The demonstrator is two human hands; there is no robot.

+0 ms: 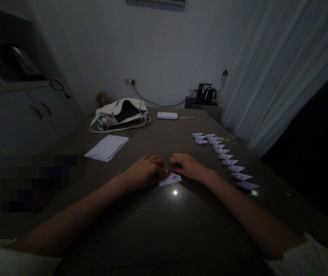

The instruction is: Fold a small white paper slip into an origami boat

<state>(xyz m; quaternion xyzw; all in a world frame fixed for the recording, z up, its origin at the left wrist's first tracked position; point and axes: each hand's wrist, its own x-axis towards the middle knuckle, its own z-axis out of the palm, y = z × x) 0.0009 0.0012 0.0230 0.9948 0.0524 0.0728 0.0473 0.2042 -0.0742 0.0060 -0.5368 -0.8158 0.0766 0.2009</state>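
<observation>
Your sleeves [313, 257] are closest. Your left hand [145, 172] is curled, pinching the paper [170, 180]; your right hand [189, 168] curls at its far edge, hold too dark to see. It lies between them, long way left to right

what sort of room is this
Probably a dining or living room in a home: a handbag lies on a large table, a sheer curtain hangs at the right, and a black kettle stands by the wall.
</observation>
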